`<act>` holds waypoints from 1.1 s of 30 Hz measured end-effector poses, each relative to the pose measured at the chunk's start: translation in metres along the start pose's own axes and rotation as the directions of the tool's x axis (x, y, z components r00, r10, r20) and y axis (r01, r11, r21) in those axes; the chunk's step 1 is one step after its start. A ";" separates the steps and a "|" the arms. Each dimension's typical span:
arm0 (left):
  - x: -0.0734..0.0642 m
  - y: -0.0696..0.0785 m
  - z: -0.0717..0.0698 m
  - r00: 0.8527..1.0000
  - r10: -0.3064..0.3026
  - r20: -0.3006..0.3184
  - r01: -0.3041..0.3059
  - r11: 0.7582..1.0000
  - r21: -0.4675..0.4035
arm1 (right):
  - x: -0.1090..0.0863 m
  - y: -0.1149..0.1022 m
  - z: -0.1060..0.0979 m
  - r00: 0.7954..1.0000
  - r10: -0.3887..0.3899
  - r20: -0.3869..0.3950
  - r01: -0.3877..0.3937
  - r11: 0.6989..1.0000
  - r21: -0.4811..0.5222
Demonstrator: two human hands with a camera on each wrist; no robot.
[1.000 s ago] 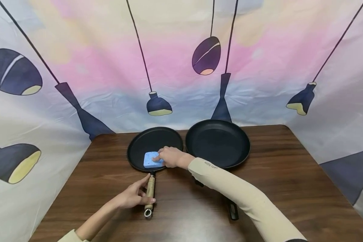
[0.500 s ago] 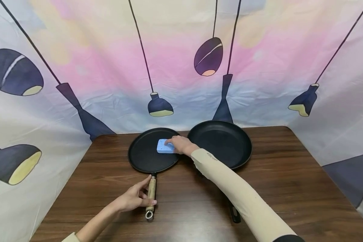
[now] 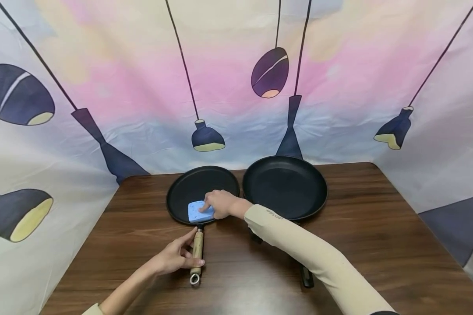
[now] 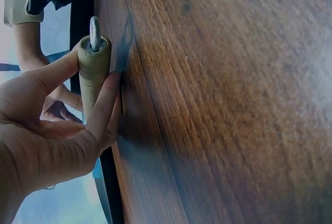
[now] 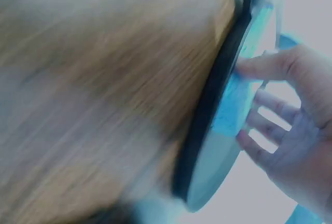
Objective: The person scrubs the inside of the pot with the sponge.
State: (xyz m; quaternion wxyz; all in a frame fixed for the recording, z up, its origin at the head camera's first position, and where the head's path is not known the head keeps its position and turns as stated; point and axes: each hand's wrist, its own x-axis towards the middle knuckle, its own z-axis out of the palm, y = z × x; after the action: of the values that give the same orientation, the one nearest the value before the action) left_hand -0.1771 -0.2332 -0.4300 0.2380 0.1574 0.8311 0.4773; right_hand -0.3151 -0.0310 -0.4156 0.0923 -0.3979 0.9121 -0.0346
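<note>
A flat black crepe pan (image 3: 189,187) with a wooden handle (image 3: 197,250) lies on the left side of the table. My left hand (image 3: 169,259) pinches that handle between thumb and fingers, near its end ring, as the left wrist view shows on the wooden grip (image 4: 93,76). On the pan's near part sits a speckled blue sponge (image 3: 196,211). My right hand (image 3: 223,204) holds the sponge down against the surface. In the right wrist view the thumb is at one edge of the blurred sponge (image 5: 228,107) and the other fingers reach over it.
A larger, deeper black frying pan (image 3: 284,188) stands right beside the first, its black handle (image 3: 306,276) partly hidden under the right sleeve (image 3: 311,249). Behind the brown wooden table (image 3: 378,245) hangs a cloth backdrop (image 3: 236,87) printed with lamps.
The right hand carried the sponge away and right across the pan, then back toward the handle side and left. The left hand stays on the handle.
</note>
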 end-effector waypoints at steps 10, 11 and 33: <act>-0.004 -0.002 -0.001 0.999 -0.028 -0.019 0.028 1.000 -0.011 | 0.008 -0.011 0.007 0.999 -0.033 -0.029 0.032 0.999 -0.018; -0.004 -0.003 -0.001 0.999 -0.029 -0.018 0.028 1.000 -0.014 | 0.009 -0.012 0.008 0.999 -0.040 -0.034 0.040 0.999 -0.025; 0.003 -0.006 0.004 0.998 -0.054 -0.024 0.053 0.998 -0.041 | 0.091 -0.022 0.014 0.986 0.104 -0.127 -0.131 0.964 -0.232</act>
State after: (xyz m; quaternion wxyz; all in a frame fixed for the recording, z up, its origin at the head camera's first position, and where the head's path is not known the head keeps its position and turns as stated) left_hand -0.1771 -0.2317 -0.4375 0.2432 0.1243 0.8283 0.4892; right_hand -0.3568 -0.1126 -0.4386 -0.0064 -0.3486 0.9354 0.0585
